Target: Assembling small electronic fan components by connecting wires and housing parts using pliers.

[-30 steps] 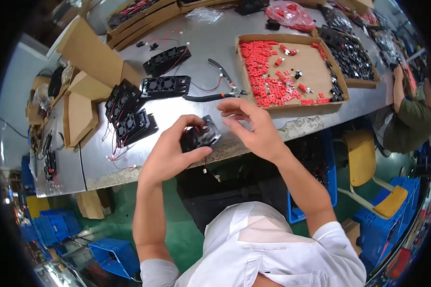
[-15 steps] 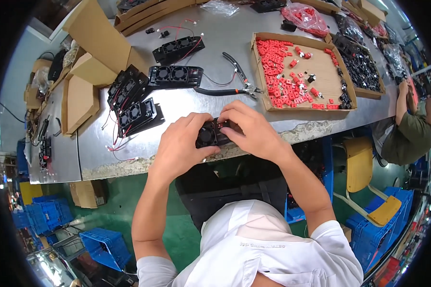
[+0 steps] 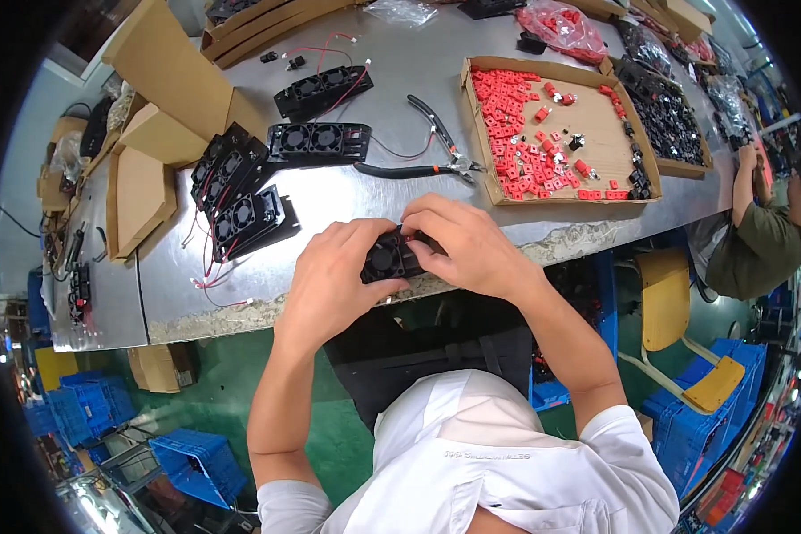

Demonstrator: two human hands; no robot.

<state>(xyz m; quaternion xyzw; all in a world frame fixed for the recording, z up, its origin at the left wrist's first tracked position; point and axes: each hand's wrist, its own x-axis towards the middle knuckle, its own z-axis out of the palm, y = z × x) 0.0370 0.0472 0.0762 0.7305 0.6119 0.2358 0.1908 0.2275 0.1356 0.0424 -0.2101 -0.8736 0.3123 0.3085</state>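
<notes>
A black fan assembly (image 3: 385, 258) lies between my hands at the table's near edge. My left hand (image 3: 331, 271) is closed round its left side, thumb along the near edge and fingers on the far one. The fingers of my right hand (image 3: 454, 245) pinch at its right part, beside the round fan; a bit of red shows under the fingertips. What exactly they pinch is hidden. Beyond my hands lie black-handled pliers (image 3: 436, 165) with open jaws. More fan assemblies with red wires, such as a double-fan one (image 3: 319, 142), lie to the left.
A shallow cardboard tray (image 3: 596, 133) of red and black connector pieces stands at the right, with a box of black parts (image 3: 663, 120) beyond it. Open cardboard boxes (image 3: 142, 209) stand left. Another person's arm (image 3: 746, 191) rests at the far right. A yellow chair (image 3: 666, 298) stands below the table.
The view has shifted slightly, so the table's things sit a little further left. My hands keep their hold on the fan assembly, with only small finger movement on the right.
</notes>
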